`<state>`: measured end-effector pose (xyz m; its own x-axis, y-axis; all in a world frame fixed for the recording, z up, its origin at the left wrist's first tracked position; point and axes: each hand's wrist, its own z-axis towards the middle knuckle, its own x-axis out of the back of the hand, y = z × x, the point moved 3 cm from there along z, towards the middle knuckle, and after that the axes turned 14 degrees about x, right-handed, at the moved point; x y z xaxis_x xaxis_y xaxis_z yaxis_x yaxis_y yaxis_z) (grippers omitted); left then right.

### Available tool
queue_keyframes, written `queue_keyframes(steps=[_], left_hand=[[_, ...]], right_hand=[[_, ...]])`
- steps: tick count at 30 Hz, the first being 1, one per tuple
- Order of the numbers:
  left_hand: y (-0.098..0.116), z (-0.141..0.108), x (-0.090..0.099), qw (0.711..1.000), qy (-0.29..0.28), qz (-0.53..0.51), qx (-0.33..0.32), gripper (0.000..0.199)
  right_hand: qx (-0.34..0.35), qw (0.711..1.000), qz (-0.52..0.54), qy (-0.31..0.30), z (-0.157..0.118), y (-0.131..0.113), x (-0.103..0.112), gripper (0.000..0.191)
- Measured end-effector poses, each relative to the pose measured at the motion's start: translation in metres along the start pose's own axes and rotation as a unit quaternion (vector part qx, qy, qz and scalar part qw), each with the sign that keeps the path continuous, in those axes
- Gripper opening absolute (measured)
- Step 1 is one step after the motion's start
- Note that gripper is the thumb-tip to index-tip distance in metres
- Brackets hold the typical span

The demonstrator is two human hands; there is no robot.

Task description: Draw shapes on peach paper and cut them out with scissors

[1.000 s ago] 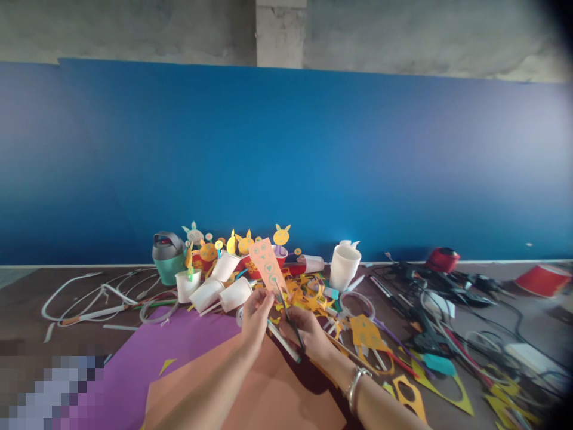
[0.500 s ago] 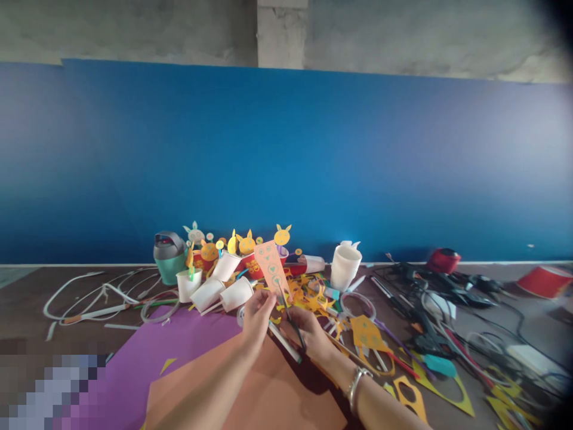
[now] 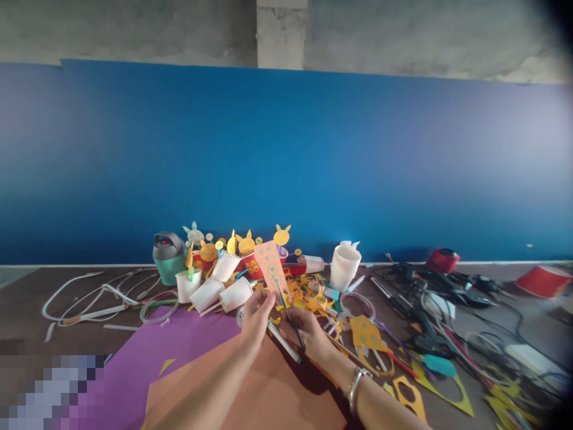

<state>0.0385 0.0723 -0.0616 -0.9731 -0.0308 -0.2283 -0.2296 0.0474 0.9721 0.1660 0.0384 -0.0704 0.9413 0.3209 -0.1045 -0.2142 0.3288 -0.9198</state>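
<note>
Between the fingers of my left hand (image 3: pixel 258 310) is the lower edge of an orange paper strip (image 3: pixel 271 263) with small green drawings on it. My right hand (image 3: pixel 307 331) is closed around the dark handles of a pair of scissors (image 3: pixel 290 319). Their blades reach up to the lower part of the strip, by a drawn circle. Whether the blades are parted there is hard to make out. Under both hands lies a large orange paper sheet (image 3: pixel 264 388), partly over a purple sheet (image 3: pixel 188 340). A white marker-like stick (image 3: pixel 284 341) shows below my right hand.
White paper cups (image 3: pixel 236 294) and yellow paper animal heads (image 3: pixel 246 243) stand behind my hands. Yellow paper scraps (image 3: pixel 367 334) lie to the right, near a black glue gun (image 3: pixel 430 334) and tangled cables. Further left are a green-grey bottle (image 3: pixel 169 260) and white cables (image 3: pixel 107 292).
Almost nothing differs. Both hands keep their place, with the strip and the scissors held as before; the view has shifted very slightly.
</note>
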Motion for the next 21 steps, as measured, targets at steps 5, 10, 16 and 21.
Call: queue_keyframes(steps=[5,10,16,21], left_hand=[[0.0,0.002,0.0,1.0,-0.017,0.005,0.001,0.029],[0.001,0.003,-0.002,0.999,-0.049,-0.006,0.022,0.03],[0.002,0.004,-0.003,0.997,-0.062,-0.028,0.026,0.028],[0.003,0.006,-0.001,0.997,-0.073,-0.025,0.02,0.026]], right_hand=[[-0.006,1.0,0.001,0.005,0.0,0.005,0.003,0.031],[-0.014,1.0,0.008,0.006,-0.001,0.005,0.002,0.031],[-0.011,1.0,0.006,0.009,0.0,-0.003,0.0,0.033],[-0.024,1.0,0.001,-0.001,0.001,-0.006,0.001,0.033]])
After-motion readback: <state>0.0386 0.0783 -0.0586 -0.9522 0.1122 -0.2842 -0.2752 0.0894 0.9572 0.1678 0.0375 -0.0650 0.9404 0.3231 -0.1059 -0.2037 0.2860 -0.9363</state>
